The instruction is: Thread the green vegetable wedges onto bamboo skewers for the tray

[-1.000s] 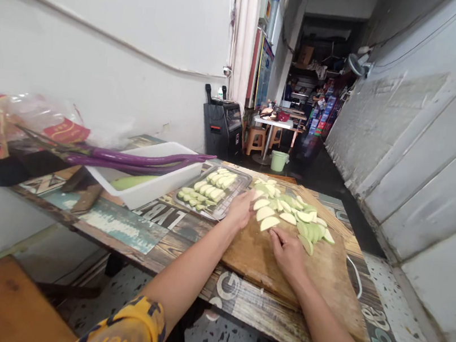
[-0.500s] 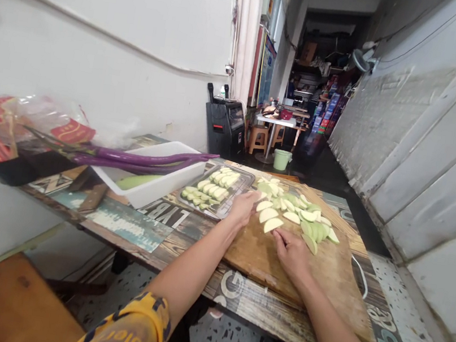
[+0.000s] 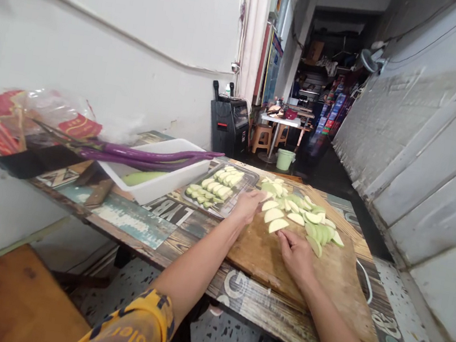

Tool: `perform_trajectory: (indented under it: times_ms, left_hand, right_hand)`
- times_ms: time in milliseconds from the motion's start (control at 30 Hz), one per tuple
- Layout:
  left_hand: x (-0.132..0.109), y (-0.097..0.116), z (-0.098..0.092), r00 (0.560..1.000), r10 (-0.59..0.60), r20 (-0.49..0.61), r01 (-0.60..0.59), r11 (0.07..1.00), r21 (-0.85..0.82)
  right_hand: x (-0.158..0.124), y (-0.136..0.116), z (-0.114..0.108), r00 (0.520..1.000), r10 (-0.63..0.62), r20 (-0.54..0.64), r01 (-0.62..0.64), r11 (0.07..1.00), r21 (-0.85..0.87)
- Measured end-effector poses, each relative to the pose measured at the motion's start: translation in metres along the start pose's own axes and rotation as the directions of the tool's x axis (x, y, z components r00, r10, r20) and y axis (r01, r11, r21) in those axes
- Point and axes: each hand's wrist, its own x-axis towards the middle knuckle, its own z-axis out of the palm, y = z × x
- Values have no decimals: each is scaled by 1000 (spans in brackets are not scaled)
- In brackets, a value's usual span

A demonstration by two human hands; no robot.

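My right hand [image 3: 297, 256] is low over the wooden cutting board [image 3: 258, 255], thumb and fingers pinched at the lower end of a half-moon vegetable slice [image 3: 278, 226] with pale flesh. My left hand [image 3: 247, 205] is closed at the board's left edge; what its fingertips hold is too small to make out. Between the hands, a few slices lie in a slanting row. Beyond them spreads a pile of pale green slices [image 3: 317, 230]. Left of my left hand, a clear plastic tray [image 3: 252, 179] holds rows of similar slices.
A white bin [image 3: 147, 196] holds a light green vegetable [image 3: 143, 178], with long purple eggplants [image 3: 149, 153] across its top. Farther left, a black holder [image 3: 36, 162] contains thin sticks beside plastic bags [image 3: 54, 111]. A white cord [image 3: 366, 280] loops by the board's right side.
The whole view has shifted slightly to the right. Both hands keep nearly the same place over the board, and the slices look unchanged.
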Motion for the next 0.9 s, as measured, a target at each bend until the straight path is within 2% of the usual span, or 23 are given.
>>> perform_trajectory:
  times_ms: [300,600,900]
  left_hand:
    - [-4,0,2,1000,-23,-20,23,1000,21]
    - [-4,-2,4,997,-31,-71,31,999,6]
    - [-3,-3,3,998,-22,-60,21,1000,-11]
  right_hand:
    - [2,0,-1,998,63,-8,-61,986,158]
    - [2,4,2,998,68,-16,-65,988,141]
    - [3,-1,-1,999,44,-22,-41,992,122]
